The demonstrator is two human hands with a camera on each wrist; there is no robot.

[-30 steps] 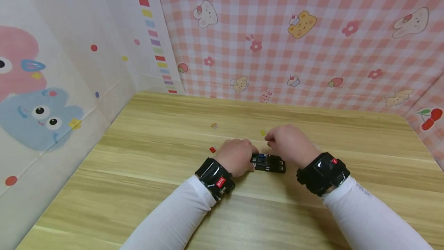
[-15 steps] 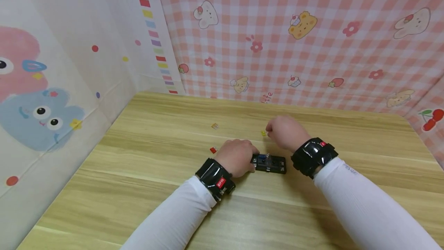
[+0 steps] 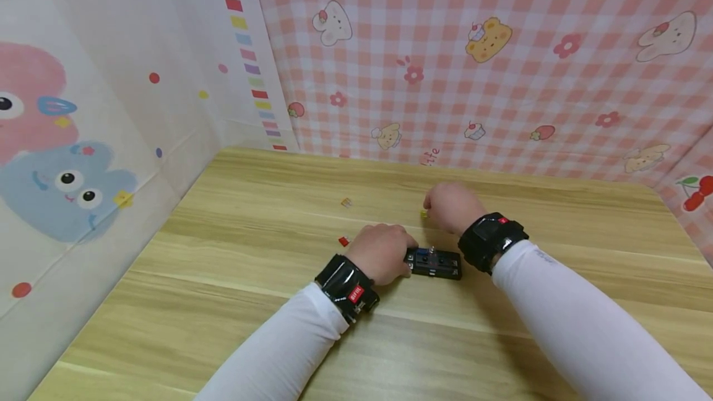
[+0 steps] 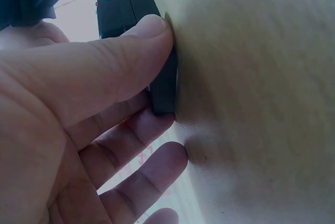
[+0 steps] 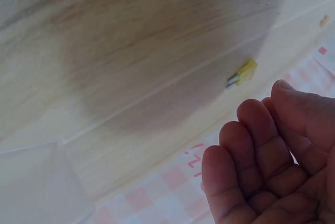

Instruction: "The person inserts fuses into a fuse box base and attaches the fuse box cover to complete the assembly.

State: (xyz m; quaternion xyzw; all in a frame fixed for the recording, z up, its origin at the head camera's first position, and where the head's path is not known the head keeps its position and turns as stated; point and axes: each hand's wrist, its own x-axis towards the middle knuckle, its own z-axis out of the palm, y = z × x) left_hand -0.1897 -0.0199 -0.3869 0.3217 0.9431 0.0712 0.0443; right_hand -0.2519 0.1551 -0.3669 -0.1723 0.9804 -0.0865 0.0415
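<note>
My left hand (image 3: 380, 254) grips the left end of a black fuse block (image 3: 442, 265) on the table. In the left wrist view its thumb lies along the side of the block, with fingers behind. A blue blade fuse (image 3: 423, 252) sits in the block near the left fingers. My right hand (image 3: 453, 208) hovers past the block, beside a yellow blade fuse (image 5: 246, 72) that lies on the table. In the right wrist view the fingers are loosely bent with nothing between them, and the fuse's metal prongs show, just apart from the fingertips.
A red blade fuse (image 3: 344, 241) lies just left of my left hand. Farther back is a pale orange fuse (image 3: 346, 202). A translucent whitish flat piece (image 5: 42, 185) shows at the lower left of the right wrist view. Patterned cloth (image 3: 390, 48) hangs behind the wooden table (image 3: 223, 234).
My right hand has moved from over the right end of the fuse block, away and slightly left, to the yellow fuse. The left hand keeps its grip on the block.
</note>
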